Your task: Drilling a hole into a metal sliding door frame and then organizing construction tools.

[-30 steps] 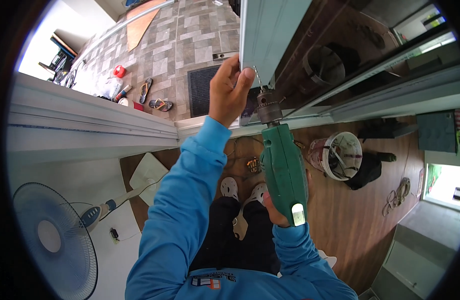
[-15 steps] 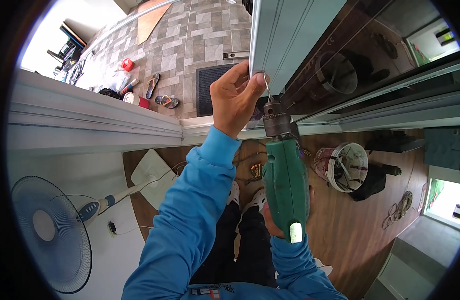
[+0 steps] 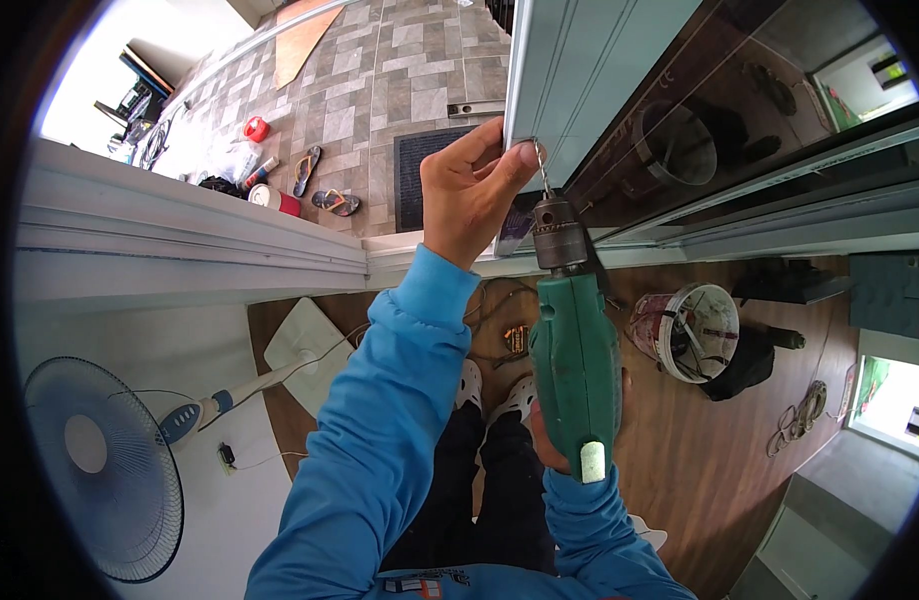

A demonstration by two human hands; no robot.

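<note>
A home under renovation, seen from high up.
Wood floor (image 3: 700, 440) below, standing fan (image 3: 100, 460) left, bucket of tools (image 3: 685, 330) right, sandals (image 3: 320, 185) on the far tiled patio (image 3: 400, 90).

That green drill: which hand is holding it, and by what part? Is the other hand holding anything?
The right hand holds the green drill by its rear grip, mostly hidden behind the body. The left hand pinches the small screw at the bit's tip, against the grey frame.

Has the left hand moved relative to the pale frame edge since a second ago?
Yes. The left hand has closed in on the pale frame: its fingertips now pinch the drill bit at the frame's corner, where earlier they sat just left of it.
</note>
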